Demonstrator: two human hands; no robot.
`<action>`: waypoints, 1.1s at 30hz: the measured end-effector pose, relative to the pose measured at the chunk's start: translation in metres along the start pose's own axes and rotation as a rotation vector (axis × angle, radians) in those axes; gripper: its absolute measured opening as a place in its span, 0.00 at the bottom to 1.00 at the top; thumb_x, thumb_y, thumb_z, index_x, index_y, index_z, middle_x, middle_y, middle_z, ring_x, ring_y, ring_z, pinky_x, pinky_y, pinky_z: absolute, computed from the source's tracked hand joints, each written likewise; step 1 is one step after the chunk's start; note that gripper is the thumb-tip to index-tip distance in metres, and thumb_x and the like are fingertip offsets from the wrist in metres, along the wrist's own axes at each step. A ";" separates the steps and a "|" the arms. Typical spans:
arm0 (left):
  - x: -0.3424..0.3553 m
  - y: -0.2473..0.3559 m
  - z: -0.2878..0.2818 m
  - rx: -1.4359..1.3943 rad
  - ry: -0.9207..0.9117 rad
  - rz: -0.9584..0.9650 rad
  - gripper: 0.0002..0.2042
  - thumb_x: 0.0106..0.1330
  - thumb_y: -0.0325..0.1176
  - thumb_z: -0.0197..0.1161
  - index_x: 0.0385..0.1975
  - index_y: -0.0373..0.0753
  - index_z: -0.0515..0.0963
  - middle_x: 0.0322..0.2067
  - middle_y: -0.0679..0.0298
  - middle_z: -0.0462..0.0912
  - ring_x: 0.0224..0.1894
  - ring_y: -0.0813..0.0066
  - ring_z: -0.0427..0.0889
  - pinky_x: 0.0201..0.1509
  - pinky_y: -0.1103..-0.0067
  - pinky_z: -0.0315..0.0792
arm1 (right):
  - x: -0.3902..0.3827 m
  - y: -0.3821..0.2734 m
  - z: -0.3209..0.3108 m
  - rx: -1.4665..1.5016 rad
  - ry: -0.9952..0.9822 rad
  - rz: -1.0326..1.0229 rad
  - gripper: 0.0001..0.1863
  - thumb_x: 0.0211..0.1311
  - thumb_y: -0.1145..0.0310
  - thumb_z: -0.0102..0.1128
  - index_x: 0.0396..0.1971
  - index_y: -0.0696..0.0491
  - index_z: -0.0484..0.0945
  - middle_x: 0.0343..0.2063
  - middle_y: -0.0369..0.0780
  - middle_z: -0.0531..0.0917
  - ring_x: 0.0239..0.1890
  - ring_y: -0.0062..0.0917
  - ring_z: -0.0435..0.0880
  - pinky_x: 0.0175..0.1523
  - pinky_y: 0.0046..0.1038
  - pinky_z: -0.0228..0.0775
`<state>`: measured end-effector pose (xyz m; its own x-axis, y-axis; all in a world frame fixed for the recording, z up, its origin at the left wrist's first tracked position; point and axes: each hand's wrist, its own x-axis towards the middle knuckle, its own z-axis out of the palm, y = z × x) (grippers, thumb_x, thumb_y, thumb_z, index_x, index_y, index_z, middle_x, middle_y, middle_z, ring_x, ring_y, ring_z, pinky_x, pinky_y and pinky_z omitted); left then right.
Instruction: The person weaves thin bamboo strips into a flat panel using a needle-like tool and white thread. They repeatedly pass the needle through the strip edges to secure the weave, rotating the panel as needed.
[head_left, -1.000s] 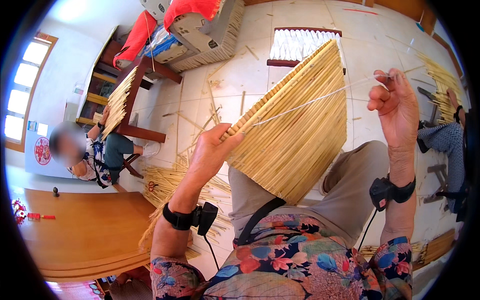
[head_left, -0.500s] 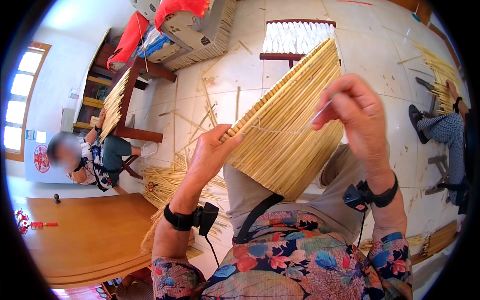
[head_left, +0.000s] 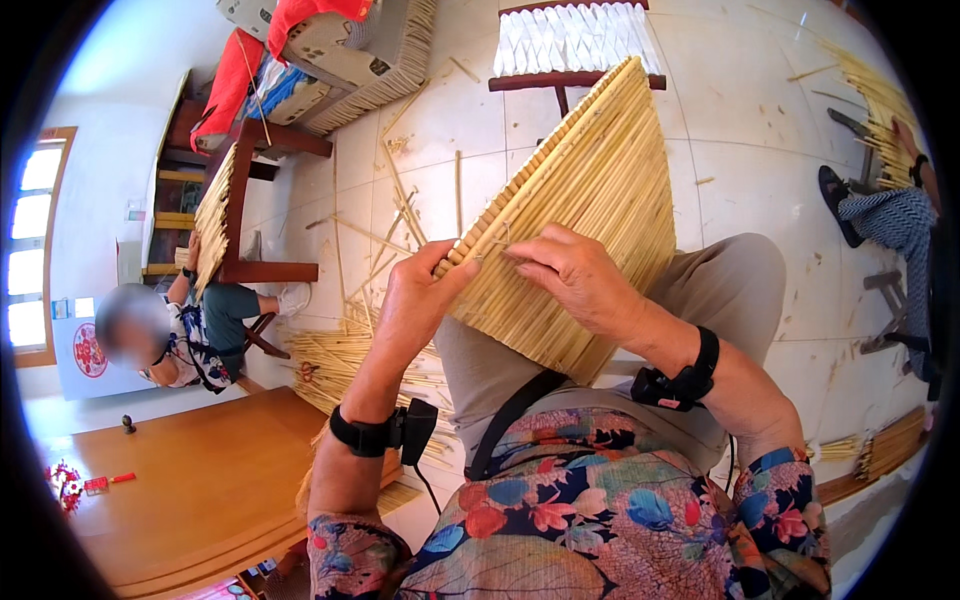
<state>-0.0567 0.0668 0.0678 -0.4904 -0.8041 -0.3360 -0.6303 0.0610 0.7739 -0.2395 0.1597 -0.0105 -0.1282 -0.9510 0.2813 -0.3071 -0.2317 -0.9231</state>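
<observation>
A triangular-looking mat of straw-coloured stalks (head_left: 615, 175), with a ridged bundled edge, lies slanted over my lap. My left hand (head_left: 420, 295) grips that edge at its lower end, thumb on top. My right hand (head_left: 570, 280) is pinched beside the left thumb, at a small white thread (head_left: 503, 238) on the mat near the edge; its fingertips are on the thread, and anything finer between them is too small to make out.
Loose stalks (head_left: 320, 365) lie on the tiled floor left of me. A wooden table (head_left: 180, 450), a stool with white lacing (head_left: 570, 40) and a sofa (head_left: 355, 70) surround me. A person (head_left: 215, 335) at left and another (head_left: 890, 230) at right handle stalks.
My right hand has come from high at the right, where it drew the thread out, down and left to the mat beside my left thumb. My left hand keeps its grip.
</observation>
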 end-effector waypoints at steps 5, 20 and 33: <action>0.001 0.006 -0.006 0.048 -0.065 0.038 0.15 0.65 0.32 0.64 0.48 0.30 0.78 0.31 0.66 0.82 0.33 0.85 0.74 0.38 0.82 0.71 | 0.005 -0.001 -0.003 0.011 0.007 -0.005 0.09 0.60 0.70 0.62 0.39 0.57 0.82 0.30 0.44 0.79 0.33 0.37 0.81 0.41 0.33 0.74; -0.014 0.036 0.001 0.381 -0.013 0.076 0.15 0.64 0.31 0.64 0.49 0.34 0.77 0.27 0.52 0.82 0.29 0.67 0.81 0.35 0.73 0.74 | 0.010 -0.010 -0.014 -0.137 -0.045 -0.051 0.08 0.61 0.71 0.61 0.36 0.57 0.83 0.30 0.43 0.79 0.34 0.36 0.81 0.41 0.32 0.75; -0.018 0.032 0.004 0.401 0.014 0.090 0.16 0.65 0.34 0.64 0.50 0.33 0.75 0.29 0.54 0.82 0.29 0.74 0.76 0.36 0.75 0.73 | 0.009 -0.009 -0.017 -0.134 -0.048 -0.102 0.09 0.63 0.69 0.58 0.35 0.59 0.83 0.29 0.46 0.79 0.32 0.39 0.81 0.39 0.35 0.75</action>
<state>-0.0701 0.0859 0.0963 -0.5480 -0.7929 -0.2667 -0.7712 0.3553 0.5283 -0.2536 0.1568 0.0045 -0.0459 -0.9332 0.3563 -0.4395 -0.3014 -0.8462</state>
